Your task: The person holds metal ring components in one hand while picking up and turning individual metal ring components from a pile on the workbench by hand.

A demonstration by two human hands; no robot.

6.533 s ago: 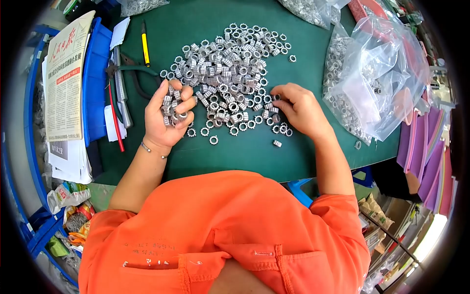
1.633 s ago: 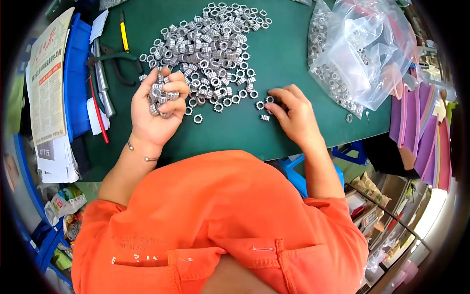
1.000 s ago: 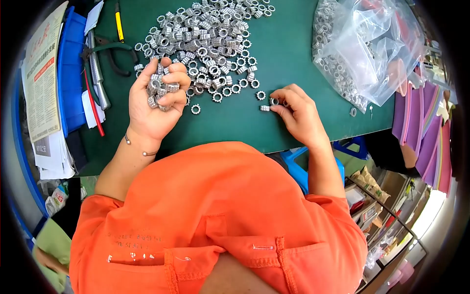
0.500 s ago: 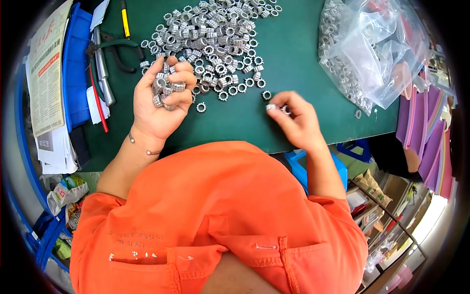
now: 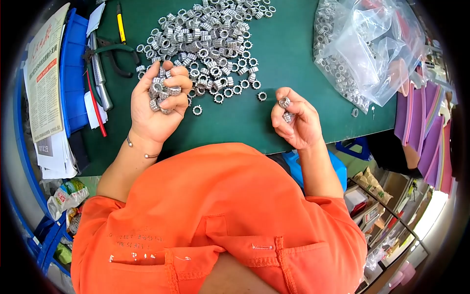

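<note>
My left hand (image 5: 152, 120) is palm up, its fingers curled around several small toothed metal rings (image 5: 157, 89). At the right, my right hand (image 5: 304, 120) pinches one toothed metal ring (image 5: 284, 102) between thumb and fingertips. Another ring (image 5: 288, 117) sits lower in its curled fingers. Beyond both hands spreads a large pile of the same rings (image 5: 210, 36) on the green tabletop (image 5: 289, 54). A single ring (image 5: 262, 96) lies just left of my right hand, and another single ring (image 5: 197, 110) lies right of my left hand.
A clear plastic bag (image 5: 362, 54) with more rings lies at the right. Pliers (image 5: 115, 51), a yellow marker (image 5: 120, 23), a red stick-like tool (image 5: 99, 115) and a blue tray (image 5: 76, 68) line the left side. A newspaper (image 5: 45, 73) leans there. A blue stool (image 5: 338, 169) is below the table edge.
My right hand has turned palm up, showing the rings in its fingers. My left hand still holds its rings and has barely moved; the view has shifted slightly.
</note>
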